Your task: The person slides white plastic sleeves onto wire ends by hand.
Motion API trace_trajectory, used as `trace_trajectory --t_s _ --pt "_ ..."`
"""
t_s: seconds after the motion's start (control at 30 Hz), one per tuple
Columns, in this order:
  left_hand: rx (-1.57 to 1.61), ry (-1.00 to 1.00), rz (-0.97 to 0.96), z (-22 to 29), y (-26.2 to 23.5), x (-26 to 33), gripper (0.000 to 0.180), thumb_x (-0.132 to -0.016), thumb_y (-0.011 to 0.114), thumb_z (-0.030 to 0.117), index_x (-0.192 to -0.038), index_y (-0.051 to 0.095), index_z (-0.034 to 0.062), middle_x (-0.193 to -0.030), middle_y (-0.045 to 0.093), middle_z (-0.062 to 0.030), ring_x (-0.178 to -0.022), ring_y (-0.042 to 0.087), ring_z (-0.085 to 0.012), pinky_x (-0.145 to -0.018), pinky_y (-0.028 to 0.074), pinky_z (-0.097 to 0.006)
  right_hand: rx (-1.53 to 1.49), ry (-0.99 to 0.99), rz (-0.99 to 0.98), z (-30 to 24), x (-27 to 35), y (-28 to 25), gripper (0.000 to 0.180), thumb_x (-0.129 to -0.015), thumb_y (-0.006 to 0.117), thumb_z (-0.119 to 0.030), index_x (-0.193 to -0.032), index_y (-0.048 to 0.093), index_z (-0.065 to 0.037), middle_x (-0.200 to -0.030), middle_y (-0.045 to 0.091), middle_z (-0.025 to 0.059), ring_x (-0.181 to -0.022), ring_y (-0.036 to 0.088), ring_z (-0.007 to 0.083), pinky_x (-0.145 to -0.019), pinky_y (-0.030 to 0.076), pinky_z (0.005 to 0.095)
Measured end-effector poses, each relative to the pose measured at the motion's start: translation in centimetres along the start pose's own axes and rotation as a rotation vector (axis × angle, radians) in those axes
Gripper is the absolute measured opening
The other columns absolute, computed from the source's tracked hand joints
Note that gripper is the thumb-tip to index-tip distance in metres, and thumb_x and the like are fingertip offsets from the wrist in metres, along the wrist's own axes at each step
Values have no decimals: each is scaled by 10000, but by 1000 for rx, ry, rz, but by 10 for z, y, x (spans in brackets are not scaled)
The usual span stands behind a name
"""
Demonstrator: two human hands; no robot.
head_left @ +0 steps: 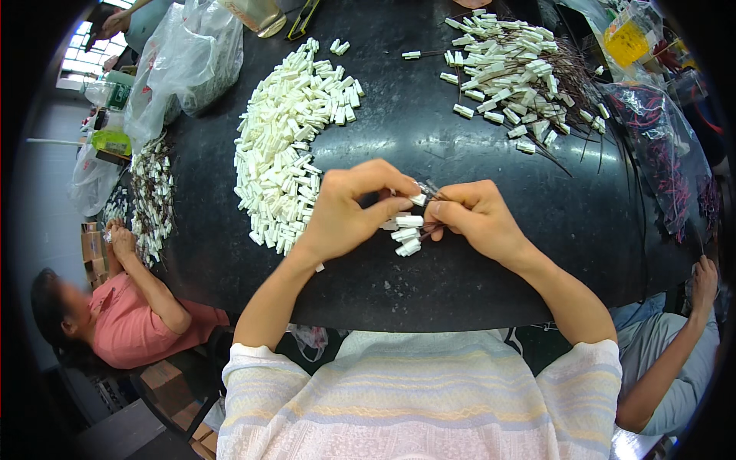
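My left hand point(353, 201) pinches a small white plastic connector point(418, 199) between thumb and forefinger. Close against it, my right hand point(477, 218) is closed on a few thin brown wires point(434, 228). Several white connectors point(409, 233) hang in a bunch below the fingertips, apparently on those wires. Exactly how the pinched connector meets its wire is hidden by the fingers. A large heap of loose white connectors point(280, 146) lies to the left of my left hand. Beyond my right hand, at the far right, is a pile of white connectors with brown wires point(529, 73).
The black table point(399, 295) curves toward me. Plastic bags point(184, 65), a cup point(259, 15) and a yellow-black cutter point(303, 19) stand at the far left. A bag of red and purple wires point(659, 153) lies at right. People sit at left point(146, 314) and right point(675, 360).
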State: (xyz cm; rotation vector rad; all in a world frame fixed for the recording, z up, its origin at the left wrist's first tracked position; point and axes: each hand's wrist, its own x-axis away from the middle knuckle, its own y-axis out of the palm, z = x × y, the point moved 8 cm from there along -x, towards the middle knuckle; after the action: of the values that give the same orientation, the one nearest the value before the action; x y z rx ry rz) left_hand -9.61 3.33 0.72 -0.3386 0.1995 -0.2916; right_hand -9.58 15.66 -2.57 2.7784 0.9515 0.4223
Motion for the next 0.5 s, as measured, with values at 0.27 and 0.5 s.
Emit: trace_trajectory --t_s 0.27,0.5 --pt "-959 213 236 -3 -56 -46 133 -711 624 11 -844 625 11 -846 601 -87 -825 531 -256 -733 434 -333 113 -41 -6 0 -1 2 245 -833 437 -89 -735 595 71 -664 593 76 -594 531 101 -551 415 235" --pt "-896 198 82 -12 -53 -45 153 -718 600 -28 -866 622 5 -845 591 -90 -833 530 -248 -742 432 -338 42 3 2 1 0 -3 264 -847 414 -120 -756 597 47 -676 584 69 -594 507 80 -509 353 209"
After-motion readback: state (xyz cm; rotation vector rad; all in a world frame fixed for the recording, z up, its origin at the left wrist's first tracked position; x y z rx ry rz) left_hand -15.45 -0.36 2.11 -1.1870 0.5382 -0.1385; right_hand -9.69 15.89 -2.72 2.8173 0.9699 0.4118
